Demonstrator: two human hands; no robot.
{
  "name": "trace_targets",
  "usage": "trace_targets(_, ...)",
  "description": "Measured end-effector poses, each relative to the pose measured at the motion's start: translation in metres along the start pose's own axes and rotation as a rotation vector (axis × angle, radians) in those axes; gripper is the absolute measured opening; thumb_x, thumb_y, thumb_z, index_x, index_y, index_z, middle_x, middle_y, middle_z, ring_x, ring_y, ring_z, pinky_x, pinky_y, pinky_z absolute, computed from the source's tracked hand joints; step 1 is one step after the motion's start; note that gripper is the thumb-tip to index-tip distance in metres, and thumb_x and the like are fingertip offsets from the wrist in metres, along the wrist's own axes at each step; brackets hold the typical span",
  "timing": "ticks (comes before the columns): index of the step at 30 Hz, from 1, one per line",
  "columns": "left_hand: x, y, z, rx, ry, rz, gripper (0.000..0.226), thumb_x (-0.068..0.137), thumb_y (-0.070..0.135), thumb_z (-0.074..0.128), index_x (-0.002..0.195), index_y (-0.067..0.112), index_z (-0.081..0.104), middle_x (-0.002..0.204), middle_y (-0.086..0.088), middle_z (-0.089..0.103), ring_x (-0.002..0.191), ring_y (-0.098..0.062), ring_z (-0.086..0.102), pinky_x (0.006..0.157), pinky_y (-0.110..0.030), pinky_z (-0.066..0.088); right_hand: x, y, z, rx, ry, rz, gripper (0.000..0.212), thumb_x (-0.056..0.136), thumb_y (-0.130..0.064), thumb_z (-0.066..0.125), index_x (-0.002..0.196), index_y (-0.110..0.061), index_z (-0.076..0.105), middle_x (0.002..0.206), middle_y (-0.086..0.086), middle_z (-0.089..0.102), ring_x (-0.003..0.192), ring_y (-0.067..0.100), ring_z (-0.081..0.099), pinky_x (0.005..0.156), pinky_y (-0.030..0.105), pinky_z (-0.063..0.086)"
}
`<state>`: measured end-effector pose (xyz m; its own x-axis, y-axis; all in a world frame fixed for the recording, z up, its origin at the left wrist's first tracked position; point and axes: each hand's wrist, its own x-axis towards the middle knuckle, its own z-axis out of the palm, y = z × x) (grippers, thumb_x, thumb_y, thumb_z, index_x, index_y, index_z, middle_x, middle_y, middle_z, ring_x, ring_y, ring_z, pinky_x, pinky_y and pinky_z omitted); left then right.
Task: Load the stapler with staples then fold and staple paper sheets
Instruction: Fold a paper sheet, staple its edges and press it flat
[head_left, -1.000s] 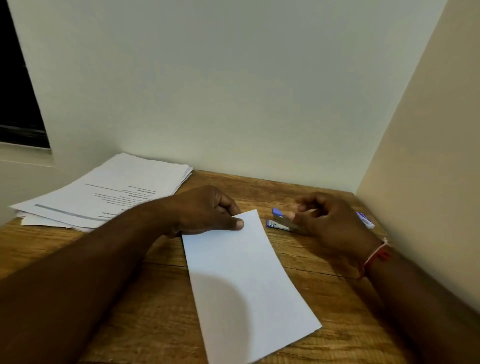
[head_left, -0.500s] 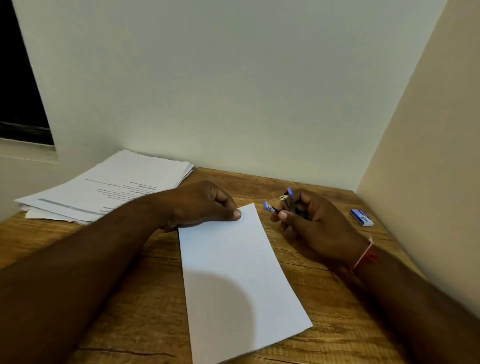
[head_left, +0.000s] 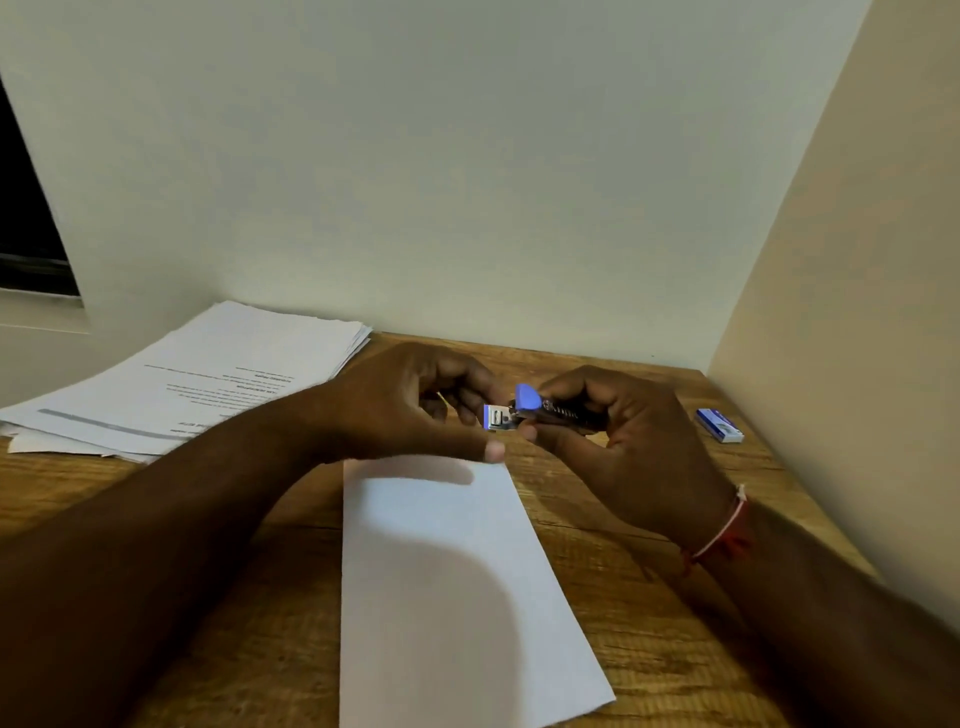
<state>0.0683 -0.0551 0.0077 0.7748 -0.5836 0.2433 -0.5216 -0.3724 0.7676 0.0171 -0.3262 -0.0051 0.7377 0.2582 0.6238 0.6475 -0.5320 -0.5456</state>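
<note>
A wooden bench (head_left: 613, 525) carries a folded sheet (head_left: 452, 587) at centre, a paper stack (head_left: 208, 379) far left, and a staple box (head_left: 719, 425) far right.

No text can be read for certain anywhere in the frame. The top sheet of the paper stack (head_left: 208, 379), at centre left, carries several short lines of dark print and a grey bar, but the print faces away from the camera and is too small and blurred to make out. The stapler (head_left: 524, 410), near the centre, shows a faint embossed or printed mark along its dark body, unreadable. The small blue staple box (head_left: 719, 425), at the right, has a white panel whose lettering is too small to read.
</note>
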Motion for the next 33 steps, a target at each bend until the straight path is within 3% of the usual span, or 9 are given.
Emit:
trace_targets(2,0.001,0.004,0.004,-0.236,0.000,-0.008,0.036,0.085,0.038,0.091,0.114,0.017,0.085,0.101,-0.013,0.084,0.089,-0.018,0.075,0.085,-0.041,0.057,0.001,0.003,0.001,0.016,0.000,0.024,0.017,0.088,-0.024,0.091,0.102,-0.022,0.082,0.097,-0.011,0.081,0.092,0.014,0.078,0.080,0.033,0.064)
trace_targets(6,0.004,0.006,0.015,-0.228,0.122,-0.090,0.008,0.097,0.009,0.083,0.104,0.008,0.085,0.089,-0.017,0.085,0.072,-0.019,0.074,0.073,-0.035,0.056,0.000,0.004,0.002,0.022,0.013,0.039,0.017,0.086,-0.022,0.093,0.099,-0.022,0.081,0.096,-0.010,0.081,0.091,0.013,0.078,0.080,0.032,0.064)
trace_targets(11,0.006,0.011,0.026,-0.185,0.143,-0.221,0.009,0.099,0.011,0.080,0.103,0.004,0.084,0.090,-0.013,0.086,0.078,-0.022,0.082,0.074,-0.037,0.062,0.000,0.005,0.006,-0.035,-0.005,0.042,0.015,0.087,-0.024,0.092,0.095,-0.025,0.080,0.088,-0.011,0.078,0.081,0.014,0.073,0.069,0.023,0.056)
trace_targets(16,0.008,0.011,0.030,-0.241,0.207,-0.282,0.008,0.099,-0.001,0.074,0.098,0.000,0.082,0.087,-0.025,0.083,0.077,-0.031,0.078,0.067,-0.035,0.061,0.000,0.005,0.012,0.055,-0.020,0.131,0.012,0.095,-0.028,0.085,0.094,-0.021,0.075,0.080,0.000,0.078,0.067,0.021,0.073,0.066,0.045,0.062)
trace_targets(20,0.009,0.012,0.031,-0.254,0.223,-0.312,0.010,0.099,-0.003,0.071,0.100,-0.008,0.079,0.086,-0.029,0.080,0.070,-0.029,0.071,0.059,-0.031,0.059,-0.002,0.003,0.017,0.100,-0.036,0.155,0.018,0.103,-0.030,0.074,0.096,-0.014,0.073,0.079,0.001,0.080,0.067,0.015,0.076,0.066,0.029,0.063)
trace_targets(22,0.010,0.011,0.032,-0.273,0.235,-0.323,0.010,0.099,-0.004,0.070,0.100,-0.010,0.078,0.088,-0.034,0.077,0.069,-0.030,0.069,0.058,-0.031,0.058,-0.003,0.003,0.019,0.109,-0.032,0.171,0.023,0.103,-0.034,0.071,0.101,-0.011,0.074,0.081,0.000,0.081,0.071,0.014,0.078,0.072,0.027,0.064)
trace_targets(30,0.013,0.008,0.035,-0.363,0.253,-0.356,0.011,0.100,-0.004,0.069,0.093,-0.008,0.077,0.075,-0.024,0.074,0.067,-0.032,0.066,0.057,-0.032,0.058,-0.002,0.003,0.021,0.220,-0.005,0.211,0.025,0.105,-0.031,0.071,0.110,-0.008,0.077,0.094,0.007,0.083,0.083,0.024,0.082,0.083,0.054,0.067)
trace_targets(33,0.013,0.006,0.034,-0.377,0.261,-0.368,0.011,0.099,-0.005,0.069,0.092,-0.010,0.075,0.077,-0.026,0.073,0.065,-0.031,0.065,0.055,-0.030,0.058,-0.002,0.003,0.022,0.215,-0.014,0.206,0.025,0.105,-0.030,0.071,0.108,-0.006,0.076,0.092,0.006,0.082,0.084,0.023,0.082,0.085,0.052,0.067)
